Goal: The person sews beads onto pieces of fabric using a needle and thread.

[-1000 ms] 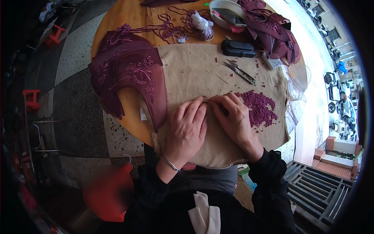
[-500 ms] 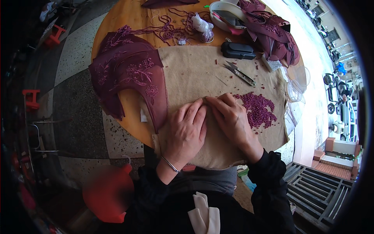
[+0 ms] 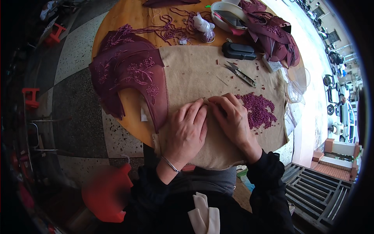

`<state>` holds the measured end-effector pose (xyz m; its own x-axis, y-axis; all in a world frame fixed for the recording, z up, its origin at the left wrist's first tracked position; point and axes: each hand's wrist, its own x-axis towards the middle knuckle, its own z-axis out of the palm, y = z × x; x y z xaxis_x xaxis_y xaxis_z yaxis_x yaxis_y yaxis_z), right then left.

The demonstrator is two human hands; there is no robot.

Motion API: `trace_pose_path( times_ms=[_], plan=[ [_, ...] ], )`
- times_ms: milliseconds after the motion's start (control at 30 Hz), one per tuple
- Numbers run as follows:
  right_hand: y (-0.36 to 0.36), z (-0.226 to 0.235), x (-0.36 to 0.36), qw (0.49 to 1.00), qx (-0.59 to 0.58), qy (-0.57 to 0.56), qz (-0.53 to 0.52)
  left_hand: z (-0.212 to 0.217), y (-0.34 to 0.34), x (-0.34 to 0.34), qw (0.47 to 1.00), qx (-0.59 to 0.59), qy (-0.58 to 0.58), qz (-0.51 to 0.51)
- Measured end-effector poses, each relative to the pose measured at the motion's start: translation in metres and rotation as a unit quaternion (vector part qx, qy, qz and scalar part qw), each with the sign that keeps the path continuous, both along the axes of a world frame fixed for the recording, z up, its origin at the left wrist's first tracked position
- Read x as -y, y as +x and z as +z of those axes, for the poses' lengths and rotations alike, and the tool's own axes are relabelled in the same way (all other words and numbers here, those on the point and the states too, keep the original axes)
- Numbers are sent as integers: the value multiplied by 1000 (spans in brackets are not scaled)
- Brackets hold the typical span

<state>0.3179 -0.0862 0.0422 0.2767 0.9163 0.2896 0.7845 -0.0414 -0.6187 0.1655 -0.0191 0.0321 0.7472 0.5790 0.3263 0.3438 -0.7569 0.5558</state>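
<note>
Resting on tan matte cloth (image 3: 191, 72) atop the round wooden desk (image 3: 119, 19), left hand (image 3: 187, 126) and right hand (image 3: 233, 119) nearly meet, fingers narrowed; grip undeterminable. Small purple beads (image 3: 258, 111) lie beside the right hand.

I record the cloth (image 3: 189, 68) as plain beige, the beads (image 3: 258, 111) as magenta-purple, the embroidered fabric (image 3: 119, 64) as maroon with lighter purple-pink flowers, the counter (image 3: 119, 19) as orange-brown, the floor (image 3: 80, 105) as dark and pale speckled checks.
</note>
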Motion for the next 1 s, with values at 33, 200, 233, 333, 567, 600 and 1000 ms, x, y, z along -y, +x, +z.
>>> trace_pose_path(
  times_ms=[33,200,233,333,567,600,1000],
  plan=[
    [0,0,-1,1000,0,0,0,0,0,0,1000,-1,-1,-1],
    [-1,0,-1,1000,-8,-12,0,-1,0,0,1000,-5,0,2],
    [-1,0,-1,1000,-8,-12,1,-1,0,0,1000,-7,4,2],
    [-1,0,0,1000,-10,-8,-1,-1,-1,0,1000,-8,6,2],
    [-1,1,1,1000,-3,-2,-6,2,0,0,1000,-11,9,1],
    [-1,2,1,1000,-5,-5,-8,2,0,0,1000,-7,8,0],
    [-12,4,-23,997,-50,-7,57,-4,-7,7,996,58,24,66]
  ],
)
